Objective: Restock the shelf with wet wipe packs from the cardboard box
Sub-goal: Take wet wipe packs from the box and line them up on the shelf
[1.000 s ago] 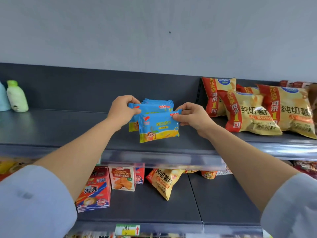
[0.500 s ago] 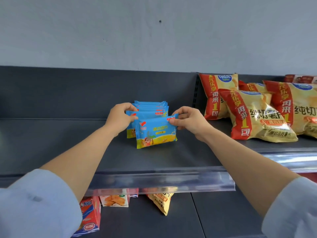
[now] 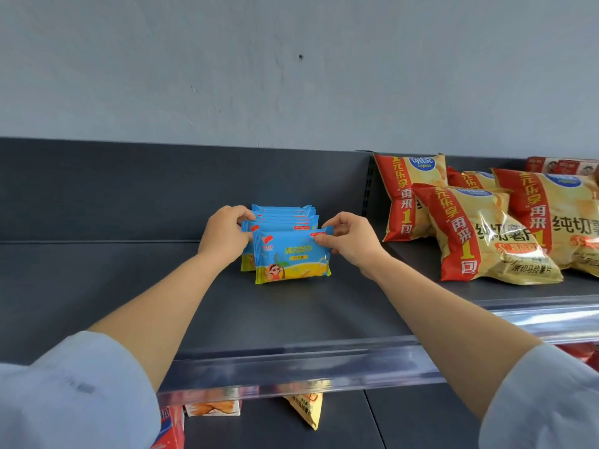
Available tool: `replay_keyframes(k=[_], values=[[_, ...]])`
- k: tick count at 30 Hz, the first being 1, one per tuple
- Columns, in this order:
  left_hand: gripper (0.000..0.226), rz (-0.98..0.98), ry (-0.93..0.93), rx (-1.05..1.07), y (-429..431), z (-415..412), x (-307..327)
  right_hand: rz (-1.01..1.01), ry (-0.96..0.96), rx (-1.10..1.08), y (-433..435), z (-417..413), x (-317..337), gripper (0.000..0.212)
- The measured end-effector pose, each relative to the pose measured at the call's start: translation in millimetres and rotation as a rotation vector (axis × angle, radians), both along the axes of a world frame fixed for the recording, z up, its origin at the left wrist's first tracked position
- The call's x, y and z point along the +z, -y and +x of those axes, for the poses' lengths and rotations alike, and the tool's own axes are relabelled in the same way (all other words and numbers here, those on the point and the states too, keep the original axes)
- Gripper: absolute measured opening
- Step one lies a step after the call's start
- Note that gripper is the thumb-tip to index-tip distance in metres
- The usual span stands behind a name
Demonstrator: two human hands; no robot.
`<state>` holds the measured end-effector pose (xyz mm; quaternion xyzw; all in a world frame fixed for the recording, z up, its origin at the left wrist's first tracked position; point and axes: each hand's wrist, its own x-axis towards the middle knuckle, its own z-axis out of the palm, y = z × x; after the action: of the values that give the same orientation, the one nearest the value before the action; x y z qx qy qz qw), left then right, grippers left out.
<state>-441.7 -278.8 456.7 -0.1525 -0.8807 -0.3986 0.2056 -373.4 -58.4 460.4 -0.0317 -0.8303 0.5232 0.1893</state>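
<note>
Blue and yellow foil shows between the two hands. The right hand (image 3: 351, 243) has its fingers curled and pinches the upper right corner of the front pack (image 3: 291, 257) of wet wipes between thumb and fingertips. The left hand (image 3: 225, 233) curls round the left ends of the row of packs (image 3: 282, 212) just behind, thumb up by their top edges.

That front pack stands on its long lower edge on the dark grey shelf (image 3: 129, 286), its long axis running left to right and its printed face turned toward the person. It touches the row behind, whose packs stand the same way, one behind the other, reaching back toward the grey back panel (image 3: 129, 189).

To the right, well apart from the wipes, yellow and red chip bags (image 3: 479, 234) lean in a loose heap on the same shelf. A clear plastic rail (image 3: 324, 367) runs along the shelf's front edge, and both forearms reach over it. Below it, on the lower shelf (image 3: 265, 426), the tops of a red carton (image 3: 168, 429) and a yellow snack bag (image 3: 308, 411) peek out. A pale wall (image 3: 291, 76) rises above the back panel.
</note>
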Motion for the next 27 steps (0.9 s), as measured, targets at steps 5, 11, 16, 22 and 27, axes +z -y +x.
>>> replay_keyframes(k=[5, 11, 16, 22, 27], values=[[0.039, 0.001, 0.064, -0.054, 7.1, -3.3, -4.3, 0.029, -0.003, -0.085, 6.4, -10.1, -4.3, 0.025], [0.061, -0.044, 0.107, -0.092, 11.3, -1.4, -5.5, 0.063, -0.014, -0.147, 10.7, -16.1, -4.8, 0.027], [0.066, -0.081, 0.130, -0.098, 12.0, -1.9, -8.7, 0.115, 0.000, -0.108, 10.5, -15.3, -7.8, 0.029], [0.077, -0.197, 0.120, -0.066, 9.9, 8.4, -8.8, 0.190, 0.011, -0.119, 10.4, -5.4, -6.4, 0.045], [0.081, -0.307, 0.111, 0.006, 6.2, 22.8, -4.8, 0.330, 0.021, -0.153, 6.6, 5.4, -9.0, 0.051]])
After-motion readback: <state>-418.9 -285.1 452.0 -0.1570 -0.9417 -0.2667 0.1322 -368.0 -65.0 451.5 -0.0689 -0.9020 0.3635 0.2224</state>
